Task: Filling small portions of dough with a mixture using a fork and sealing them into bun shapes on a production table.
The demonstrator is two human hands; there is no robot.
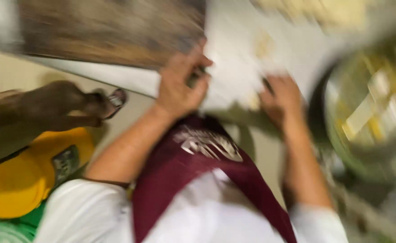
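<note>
The whole view is smeared by motion. My left hand (180,85) is curled at the near edge of a white sheet (238,58), with its fingers closed around a small dark thing (196,76) that I cannot identify. My right hand (281,100) rests knuckles-up on the same sheet, a short way to the right. Blur hides whether it holds anything. Pale yellow lumps (262,44) lie on the sheet beyond both hands. My maroon apron (198,166) over a white shirt fills the bottom of the view.
A large round metal bowl (371,108) with yellow and white pieces stands at the right. A brown wooden surface (112,31) lies at the top left. Another person's foot in a sandal (103,102) and a yellow container (22,177) are at the left.
</note>
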